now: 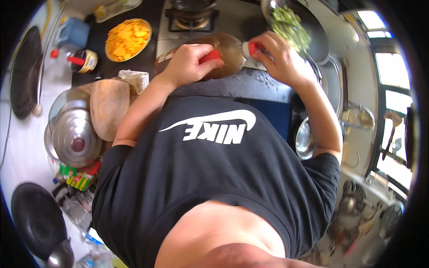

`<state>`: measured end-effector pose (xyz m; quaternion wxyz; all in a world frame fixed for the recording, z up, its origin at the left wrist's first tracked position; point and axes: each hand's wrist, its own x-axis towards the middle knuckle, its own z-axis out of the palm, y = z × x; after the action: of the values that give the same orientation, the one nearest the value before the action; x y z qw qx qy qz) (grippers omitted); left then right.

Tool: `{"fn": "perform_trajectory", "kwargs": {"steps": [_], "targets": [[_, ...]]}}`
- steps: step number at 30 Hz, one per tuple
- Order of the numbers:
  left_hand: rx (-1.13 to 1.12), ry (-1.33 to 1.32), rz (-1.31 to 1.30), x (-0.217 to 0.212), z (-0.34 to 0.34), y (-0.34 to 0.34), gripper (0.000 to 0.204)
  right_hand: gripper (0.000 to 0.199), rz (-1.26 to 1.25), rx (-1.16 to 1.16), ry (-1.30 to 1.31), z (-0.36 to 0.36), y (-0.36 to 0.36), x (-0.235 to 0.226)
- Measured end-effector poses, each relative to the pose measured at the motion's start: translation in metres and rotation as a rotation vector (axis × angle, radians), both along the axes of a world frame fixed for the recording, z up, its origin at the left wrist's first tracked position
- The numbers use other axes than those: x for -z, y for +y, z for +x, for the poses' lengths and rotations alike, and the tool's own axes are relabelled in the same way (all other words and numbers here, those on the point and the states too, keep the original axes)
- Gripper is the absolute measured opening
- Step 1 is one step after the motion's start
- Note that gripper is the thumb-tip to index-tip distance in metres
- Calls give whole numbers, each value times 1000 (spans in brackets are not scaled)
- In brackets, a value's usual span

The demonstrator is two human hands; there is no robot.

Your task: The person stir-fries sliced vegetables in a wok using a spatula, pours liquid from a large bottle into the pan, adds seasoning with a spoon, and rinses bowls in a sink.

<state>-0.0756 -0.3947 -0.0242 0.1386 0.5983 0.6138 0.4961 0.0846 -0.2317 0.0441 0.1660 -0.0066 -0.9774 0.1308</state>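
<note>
A large see-through brown jug-like bottle [232, 60] lies tipped on its side above the front edge of the counter. My left hand [194, 62] is closed round its red handle [210, 56]. At the bottle's neck, the fingers of my right hand [281, 58] pinch the red and white cap [249, 49]. Whether the cap is loose from the neck cannot be made out. Just beyond my right hand is a dark wok [318, 38] with pale green cut vegetables [288, 27] in it.
A plate [108, 52] of orange-yellow slices stands at the far left, near a dark sauce bottle [87, 61]. Ahead is a gas burner [191, 22] with a pan. Pot lids [76, 134] and a wooden board [109, 109] are at left. A sink [333, 82] lies right.
</note>
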Motion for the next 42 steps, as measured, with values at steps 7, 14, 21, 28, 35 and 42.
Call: {"fn": "perform_trajectory", "kwargs": {"steps": [7, 14, 21, 28, 35, 42], "targets": [[-201, 87, 47, -9, -34, -38, 19, 19, -278, 292, 6, -44, -40, -6], [-446, -471, 455, -43, -116, -127, 25, 12, -703, 310, -138, -51, -46, 58], [-772, -706, 349, -39, -178, -214, 24, 16, -939, 374, -251, -42, -61, 106], [-1081, -566, 604, 14, -214, -238, 12, 20, -1141, 628, -40, -9, -33, 134], [-1088, -811, 632, 24, -198, -224, 11, 20, -1406, 780, -2, 4, -33, 138], [-933, -818, 489, 28, -202, -194, 17, 23, -1467, 159, -396, -131, -90, 104]]}}
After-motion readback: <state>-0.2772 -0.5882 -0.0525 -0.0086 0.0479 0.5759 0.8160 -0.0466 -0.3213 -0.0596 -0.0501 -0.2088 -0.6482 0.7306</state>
